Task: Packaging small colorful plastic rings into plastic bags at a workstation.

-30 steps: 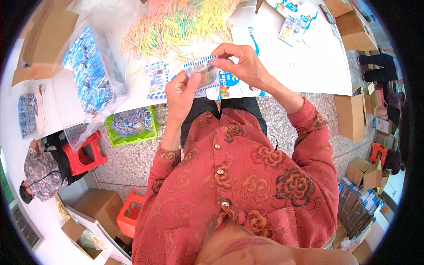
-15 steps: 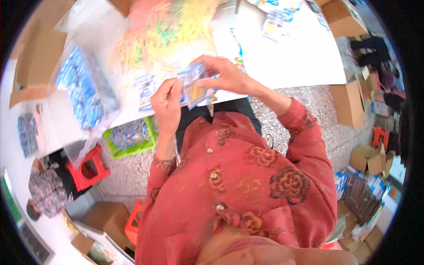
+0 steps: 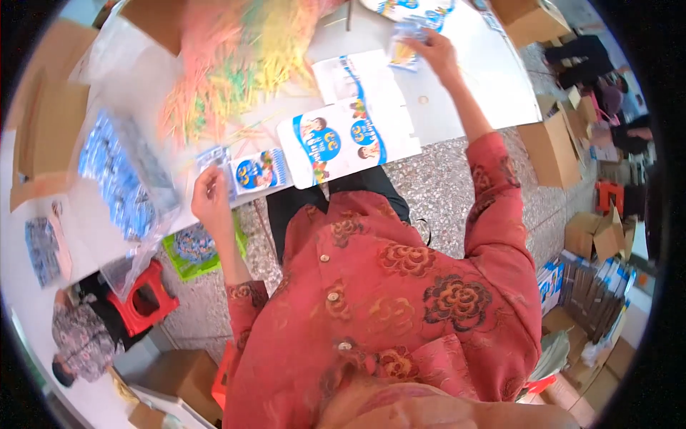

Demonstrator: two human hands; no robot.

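Right hand (image 3: 434,51) is stretched out to the far side of the white table (image 3: 493,86), fingers closed on a small clear packet (image 3: 406,48) with blue print and something yellow inside. Packet sits at the table surface, just below a stack of blue-and-white printed sheets (image 3: 411,8) at the top edge; can't tell if it is lifted or resting.

Left hand (image 3: 209,196) is near the table's front edge, well apart from the right. Fingers curled, pinching a small packet (image 3: 214,159) at its lower end; blurred, so the grip detail is unclear. Just right of it lies a small blue card (image 3: 259,171) with cartoon print, touching or nearly touching the hand.

Between the two hands: a large flat white card (image 3: 343,139) with blue bands and cartoon figures, hanging slightly over the table's front edge above the person's lap. A second white sheet (image 3: 364,82) lies behind it.

Far left-centre of the table: a big loose pile of thin sticks (image 3: 229,64), yellow, orange, green, motion-blurred. Left of that, a clear plastic bag (image 3: 121,182) full of blue packets, draping over the table edge.

Floor: green tray (image 3: 196,250) with blue packets under the left hand, red stool (image 3: 146,304) beside it. Another person (image 3: 82,339) is seated lower left. Brown cartons (image 3: 554,146) stand right of the table, more at the far right.
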